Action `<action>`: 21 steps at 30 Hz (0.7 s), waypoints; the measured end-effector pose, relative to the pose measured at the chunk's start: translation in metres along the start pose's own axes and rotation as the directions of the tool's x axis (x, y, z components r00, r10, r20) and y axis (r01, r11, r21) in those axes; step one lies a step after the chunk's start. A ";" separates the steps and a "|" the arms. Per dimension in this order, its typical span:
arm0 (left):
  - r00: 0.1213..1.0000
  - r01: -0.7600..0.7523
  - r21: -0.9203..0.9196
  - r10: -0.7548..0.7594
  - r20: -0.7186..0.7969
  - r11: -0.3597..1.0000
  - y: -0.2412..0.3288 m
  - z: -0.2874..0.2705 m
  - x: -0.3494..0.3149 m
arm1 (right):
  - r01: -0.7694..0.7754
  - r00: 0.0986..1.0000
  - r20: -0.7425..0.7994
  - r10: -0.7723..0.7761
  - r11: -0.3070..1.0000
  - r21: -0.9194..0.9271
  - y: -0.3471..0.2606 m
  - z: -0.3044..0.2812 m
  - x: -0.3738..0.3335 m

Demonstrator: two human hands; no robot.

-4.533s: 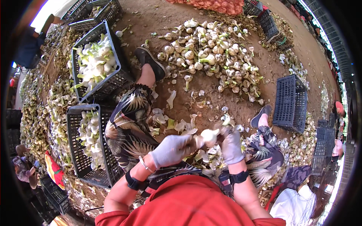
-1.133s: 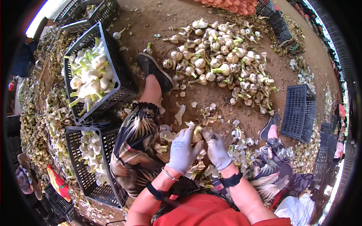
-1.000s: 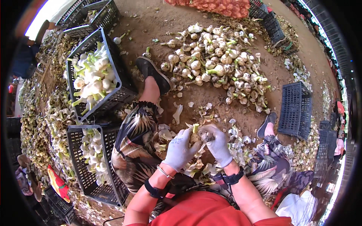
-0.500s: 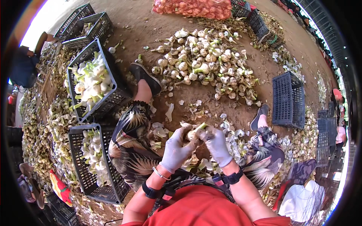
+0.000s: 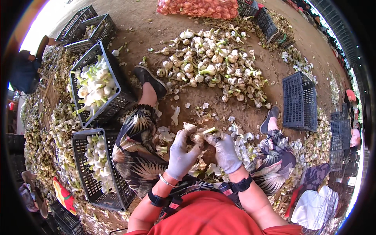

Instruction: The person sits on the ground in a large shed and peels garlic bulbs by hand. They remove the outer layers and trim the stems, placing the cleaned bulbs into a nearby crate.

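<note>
Between my two gloved hands, over the gap between my legs, is a garlic bulb (image 5: 198, 138) with a short pale green stem pointing right. My left hand (image 5: 182, 154) is closed around the bulb's left side, and a loose flap of papery skin (image 5: 189, 126) sticks up by its fingertips. With fingers bent in against the stem end, my right hand (image 5: 227, 152) grips the bulb from the right; its fingertips are partly hidden. Both white gloves have dirt-stained fingertips. Beyond my hands, a heap of unpeeled garlic bulbs (image 5: 211, 64) lies on the dirt floor.
To my left stand a black crate (image 5: 117, 91) of cleaned garlic and a second crate (image 5: 88, 188), partly filled. Another black crate (image 5: 299, 102) is at the right. A red net sack (image 5: 197, 8) lies at the back. Peeled skins (image 5: 244, 147) litter the ground; a person (image 5: 25, 70) is at far left.
The bulb has turned slightly in my hands, and the papery flap at its left now stands out more. My left fingers have shifted around it; my right hand is nearly where it was.
</note>
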State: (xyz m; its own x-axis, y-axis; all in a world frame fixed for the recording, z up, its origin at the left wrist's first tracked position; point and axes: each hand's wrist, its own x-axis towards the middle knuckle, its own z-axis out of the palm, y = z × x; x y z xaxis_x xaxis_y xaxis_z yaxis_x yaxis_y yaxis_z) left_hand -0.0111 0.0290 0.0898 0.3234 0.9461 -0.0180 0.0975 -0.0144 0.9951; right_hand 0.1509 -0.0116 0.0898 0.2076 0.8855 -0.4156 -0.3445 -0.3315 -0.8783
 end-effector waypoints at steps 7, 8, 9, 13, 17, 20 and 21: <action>0.967 0.242 -0.360 -0.255 0.011 0.901 -0.003 0.002 -0.004 | -0.109 0.992 0.065 0.113 0.993 -0.053 -0.017 0.002 -0.001; 0.936 0.311 -0.549 -0.351 0.035 0.776 -0.008 -0.001 -0.004 | -0.097 0.992 0.067 0.108 0.985 -0.141 -0.020 0.002 -0.002; 0.878 0.433 -0.678 -0.450 0.166 0.595 -0.018 -0.008 -0.004 | 0.019 0.997 0.076 0.004 0.957 -0.291 -0.016 -0.001 -0.001; 0.780 0.578 -0.732 -0.508 0.365 0.362 -0.026 -0.010 -0.002 | 0.295 0.954 0.207 -0.215 0.795 -0.531 0.003 -0.018 0.001; 0.789 0.560 -0.763 -0.489 0.372 0.323 -0.032 -0.003 -0.003 | 0.131 0.984 0.159 -0.083 0.940 -0.316 0.006 -0.010 0.000; 0.839 0.531 -0.658 -0.441 0.320 0.533 -0.034 -0.004 -0.007 | 0.109 0.984 0.169 -0.059 0.947 -0.303 0.002 0.000 -0.001; 0.833 0.541 -0.646 -0.445 0.328 0.539 -0.034 -0.006 -0.007 | 0.105 0.983 0.175 -0.050 0.940 -0.325 -0.001 0.002 -0.002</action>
State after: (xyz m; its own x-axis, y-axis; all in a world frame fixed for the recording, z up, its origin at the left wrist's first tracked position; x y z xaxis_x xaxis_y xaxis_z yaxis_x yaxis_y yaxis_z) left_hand -0.0224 0.0244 0.0562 0.5345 0.6888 -0.4897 -0.3799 0.7134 0.5888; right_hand 0.1486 -0.0120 0.0923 0.0606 0.9443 -0.3235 -0.0046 -0.3238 -0.9461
